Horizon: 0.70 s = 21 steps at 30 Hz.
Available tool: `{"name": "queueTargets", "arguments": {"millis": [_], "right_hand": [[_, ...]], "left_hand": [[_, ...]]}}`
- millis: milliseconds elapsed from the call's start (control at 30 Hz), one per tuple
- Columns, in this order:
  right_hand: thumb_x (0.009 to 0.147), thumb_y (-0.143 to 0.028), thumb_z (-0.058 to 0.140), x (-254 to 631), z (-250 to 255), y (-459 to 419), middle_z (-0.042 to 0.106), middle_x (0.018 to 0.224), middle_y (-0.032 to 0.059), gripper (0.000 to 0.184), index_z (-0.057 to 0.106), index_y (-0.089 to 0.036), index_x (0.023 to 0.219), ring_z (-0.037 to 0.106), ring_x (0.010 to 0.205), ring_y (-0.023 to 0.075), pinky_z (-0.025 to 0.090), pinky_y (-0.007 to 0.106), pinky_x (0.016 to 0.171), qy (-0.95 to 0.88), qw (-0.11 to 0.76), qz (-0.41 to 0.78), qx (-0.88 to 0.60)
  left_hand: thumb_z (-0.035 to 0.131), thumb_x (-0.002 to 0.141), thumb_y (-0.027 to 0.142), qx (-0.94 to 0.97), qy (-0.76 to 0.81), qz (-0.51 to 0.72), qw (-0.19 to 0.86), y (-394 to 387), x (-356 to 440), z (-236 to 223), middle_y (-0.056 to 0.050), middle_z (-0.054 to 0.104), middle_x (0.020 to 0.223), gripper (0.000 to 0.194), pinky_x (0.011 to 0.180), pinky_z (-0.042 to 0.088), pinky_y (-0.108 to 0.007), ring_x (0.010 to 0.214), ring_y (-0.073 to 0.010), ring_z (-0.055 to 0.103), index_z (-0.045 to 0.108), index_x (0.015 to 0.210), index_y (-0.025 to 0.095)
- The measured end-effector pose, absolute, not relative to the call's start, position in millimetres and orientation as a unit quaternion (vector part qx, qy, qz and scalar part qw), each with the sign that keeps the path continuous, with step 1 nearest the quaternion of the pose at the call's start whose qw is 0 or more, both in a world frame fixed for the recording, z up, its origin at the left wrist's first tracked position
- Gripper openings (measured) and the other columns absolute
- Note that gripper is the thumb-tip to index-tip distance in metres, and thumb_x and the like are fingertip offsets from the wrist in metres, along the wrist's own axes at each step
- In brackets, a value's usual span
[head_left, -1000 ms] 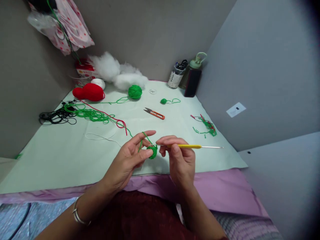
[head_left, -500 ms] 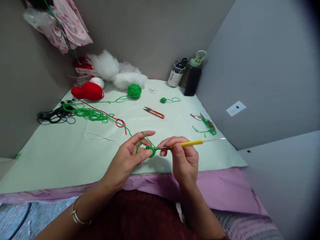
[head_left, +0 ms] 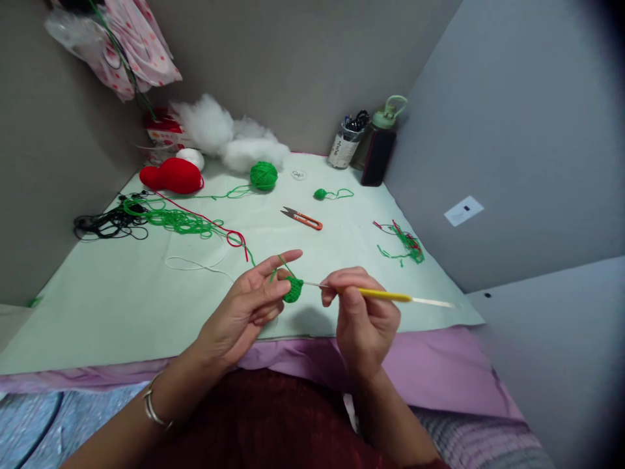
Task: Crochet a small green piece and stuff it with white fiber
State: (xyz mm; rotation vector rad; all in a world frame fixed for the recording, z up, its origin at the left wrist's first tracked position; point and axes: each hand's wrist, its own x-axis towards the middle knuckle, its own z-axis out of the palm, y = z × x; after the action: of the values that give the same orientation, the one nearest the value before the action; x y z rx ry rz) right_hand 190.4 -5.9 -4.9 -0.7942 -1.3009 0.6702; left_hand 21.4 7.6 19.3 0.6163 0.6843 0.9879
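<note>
A small green crochet piece (head_left: 293, 290) is pinched between the thumb and fingers of my left hand (head_left: 249, 303). Green yarn loops over that hand's raised index finger and runs back to a loose green tangle (head_left: 180, 220) on the table. My right hand (head_left: 366, 316) grips a crochet hook (head_left: 385, 295) by its yellow handle, with the metal shaft reaching left to the edge of the piece. Whether the hook's tip sits in a loop is too small to tell.
Orange thread snips (head_left: 303, 219) lie beyond my hands. Behind are a green yarn ball (head_left: 263, 176), red yarn (head_left: 173, 176) and white stuffing (head_left: 244, 140). Yarn scraps (head_left: 407, 244) lie right. A phone (head_left: 379, 158) leans on a bottle (head_left: 385, 118) by the grey wall.
My right hand has moved slightly right with the hook, drawing more of its shaft away from the piece. The green piece has turned so more of its face shows.
</note>
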Motion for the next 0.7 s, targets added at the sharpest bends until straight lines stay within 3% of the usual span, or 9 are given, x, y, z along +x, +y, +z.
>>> {"name": "queueTargets", "arguments": {"millis": [100,267,333,400,500,600,700], "right_hand": [[0.105,-0.028,0.061,189,-1,-1,0.073,0.090,0.0039,0.020,0.079,-0.027,0.099,0.066,0.074,0.0174,0.055,0.034,0.064,-0.563,0.661,0.365,-0.334],[0.102,-0.015,0.062,186,-8,-7,0.078,0.100,0.0042,0.027,0.078,-0.032,0.117,0.073,0.090,0.0198,0.061,0.036,0.076,-0.658,0.611,0.225,-0.380],[0.099,-0.012,0.066,186,-13,-9,0.078,0.108,0.0054,0.035,0.076,-0.034,0.125,0.074,0.095,0.0208,0.063,0.036,0.078,-0.707,0.581,0.109,-0.388],[0.097,-0.011,0.068,186,-15,-10,0.078,0.112,0.0064,0.038,0.076,-0.033,0.127,0.075,0.097,0.0214,0.064,0.036,0.078,-0.726,0.569,0.038,-0.384],[0.101,-0.012,0.063,188,-11,-6,0.076,0.098,0.0042,0.027,0.079,-0.029,0.116,0.072,0.085,0.0180,0.061,0.033,0.073,-0.658,0.634,0.127,-0.386],[0.105,-0.018,0.059,188,-5,-1,0.072,0.089,0.0015,0.022,0.079,-0.027,0.103,0.064,0.067,0.0129,0.054,0.029,0.061,-0.554,0.686,0.305,-0.359],[0.103,-0.023,0.064,185,-3,1,0.075,0.093,0.0029,0.017,0.080,-0.026,0.100,0.065,0.074,0.0144,0.053,0.029,0.065,-0.559,0.666,0.355,-0.344]], "left_hand": [[0.089,0.082,0.025,0.318,0.319,0.456,0.768,5,23,19,0.002,0.058,0.086,0.047,0.046,0.018,-0.018,0.055,-0.0035,0.029,0.077,0.127,0.025],[0.090,0.081,0.025,0.361,0.358,0.506,0.697,1,33,14,-0.001,0.065,0.090,0.047,0.057,0.036,-0.018,0.071,-0.0097,0.048,0.079,0.126,0.025],[0.091,0.080,0.026,0.336,0.358,0.514,0.703,1,35,13,0.000,0.063,0.085,0.050,0.054,0.035,-0.016,0.065,-0.0080,0.045,0.077,0.128,0.023],[0.090,0.081,0.027,0.293,0.343,0.486,0.748,3,34,13,0.005,0.054,0.073,0.050,0.046,0.026,-0.015,0.053,-0.0039,0.030,0.076,0.129,0.019],[0.087,0.083,0.024,0.240,0.315,0.459,0.795,8,30,14,0.010,0.039,0.063,0.036,0.042,0.019,-0.014,0.047,-0.0011,0.012,0.081,0.118,0.015],[0.086,0.083,0.019,0.245,0.311,0.494,0.775,10,27,14,0.008,0.046,0.069,0.026,0.044,0.021,-0.013,0.048,0.0003,0.016,0.084,0.109,0.017],[0.087,0.083,0.022,0.304,0.329,0.498,0.742,7,30,13,0.003,0.056,0.077,0.030,0.045,0.022,-0.014,0.051,-0.0011,0.027,0.084,0.112,0.022]]}}
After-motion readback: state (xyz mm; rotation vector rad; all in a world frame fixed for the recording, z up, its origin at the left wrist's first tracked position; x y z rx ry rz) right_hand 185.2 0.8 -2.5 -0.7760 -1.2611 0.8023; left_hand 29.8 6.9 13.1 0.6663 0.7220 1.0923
